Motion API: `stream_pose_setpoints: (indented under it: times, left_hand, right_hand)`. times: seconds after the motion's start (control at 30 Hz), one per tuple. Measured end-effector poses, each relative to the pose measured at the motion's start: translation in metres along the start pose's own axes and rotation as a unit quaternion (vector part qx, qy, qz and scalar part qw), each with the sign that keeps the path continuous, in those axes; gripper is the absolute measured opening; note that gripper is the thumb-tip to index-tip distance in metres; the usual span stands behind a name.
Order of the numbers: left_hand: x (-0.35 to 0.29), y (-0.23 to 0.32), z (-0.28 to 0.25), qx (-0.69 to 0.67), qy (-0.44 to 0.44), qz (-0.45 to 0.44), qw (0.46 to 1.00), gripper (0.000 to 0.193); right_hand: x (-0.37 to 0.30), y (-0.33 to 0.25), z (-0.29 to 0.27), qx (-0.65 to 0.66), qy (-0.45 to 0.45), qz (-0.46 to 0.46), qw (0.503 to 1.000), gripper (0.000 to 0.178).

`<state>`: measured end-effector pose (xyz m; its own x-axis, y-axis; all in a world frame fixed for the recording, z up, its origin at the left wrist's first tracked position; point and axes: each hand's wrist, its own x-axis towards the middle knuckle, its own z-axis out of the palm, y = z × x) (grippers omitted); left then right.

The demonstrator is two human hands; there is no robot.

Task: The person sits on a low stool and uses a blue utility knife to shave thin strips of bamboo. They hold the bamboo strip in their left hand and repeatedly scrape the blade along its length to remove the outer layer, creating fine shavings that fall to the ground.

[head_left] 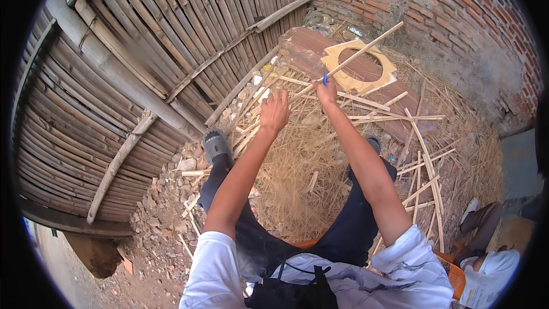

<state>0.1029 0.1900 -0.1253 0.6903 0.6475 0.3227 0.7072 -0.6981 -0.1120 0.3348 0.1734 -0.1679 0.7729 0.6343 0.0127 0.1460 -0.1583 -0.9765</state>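
Note:
A long, pale bamboo strip (366, 50) slants from between my hands up to the far right. My left hand (274, 111) is closed at its near end, knuckles up, with the grip partly hidden. Farther along, my right hand (326, 92) is closed around a small blue-handled tool (325, 78) and meets the strip. The tool's kind is too small to make out. Beyond the right hand, a pale board with a large round hole (384, 83) lies under the strip's far part. Fine shavings (297, 166) cover the ground between my legs.
Several split bamboo strips (426, 166) lie crisscrossed on the right. A brown board (303, 51) rests on the ground ahead. The bamboo fence (171, 34) bounds the left, a brick wall (457, 11) the far right. Another person (486, 240) sits at the lower right.

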Motion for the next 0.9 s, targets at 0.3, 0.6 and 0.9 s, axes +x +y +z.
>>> stream_pose_setpoints:
  times: [0.3, 0.6, 0.9]
  left_hand:
    - [-0.017, -0.037, 0.041, -0.056, -0.079, -0.027, 0.995, 0.025]
    - [-0.024, -0.004, 0.048, -0.026, -0.049, 0.024, 0.998, 0.019]
    - [-0.037, -0.033, 0.045, -0.087, -0.058, 0.043, 0.994, 0.028]
  right_hand:
    - [-0.032, 0.002, 0.024, 0.082, -0.103, 0.135, 0.982, 0.034]
    - [-0.012, 0.038, 0.009, -0.021, -0.071, 0.132, 0.988, 0.041]
    - [-0.029, 0.024, 0.013, -0.03, -0.141, 0.146, 0.979, 0.033]
